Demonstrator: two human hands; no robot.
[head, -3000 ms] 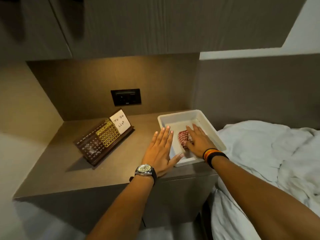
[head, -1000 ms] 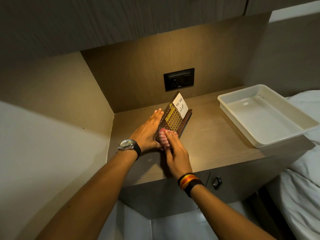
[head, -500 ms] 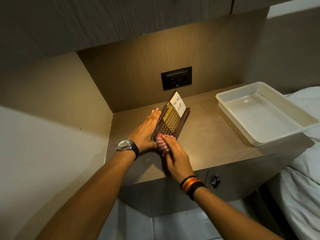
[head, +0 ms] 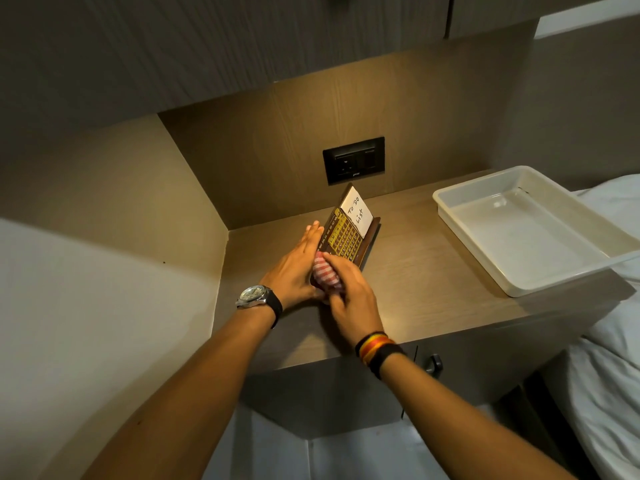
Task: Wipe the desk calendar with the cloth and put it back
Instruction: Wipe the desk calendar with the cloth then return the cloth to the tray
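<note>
Wood-grain niche: overhead cabinets point(head: 242, 39) above, lit back panel, plain wall on the left, bed point(head: 609, 375) with white rumpled sheets on the right. Matte brown laminate nightstand top point(head: 433, 278) fills the niche; its front edge is straight, with a drawer front and small dark knob point(head: 434, 363) below. Bare top runs between the calendar and the tray, and in the left back corner.

White plastic tray point(head: 512, 289), rectangular with rounded corners and low walls, sits at the right end; its near right corner overhangs the edge toward the bed. Black socket plate point(head: 353, 160) is set in the back panel, just above the calendar.

Desk calendar point(head: 346, 237) stands near the middle of the top, tilted back on a dark wooden base, with a gold grid face and a white card reading "To Do List" at its upper end.

Left hand point(head: 294, 268), with a steel watch on the wrist, lies flat against the calendar's left side, fingers straight and together, bracing it. Right hand point(head: 349, 296), striped bands on the wrist, has its fingers curled over a bunched red-and-white striped cloth point(head: 323, 273), pressing it on the calendar's lower near end. Cloth looks soft and ribbed. Right fingertips are motion-blurred, so exact contact there is unclear.
</note>
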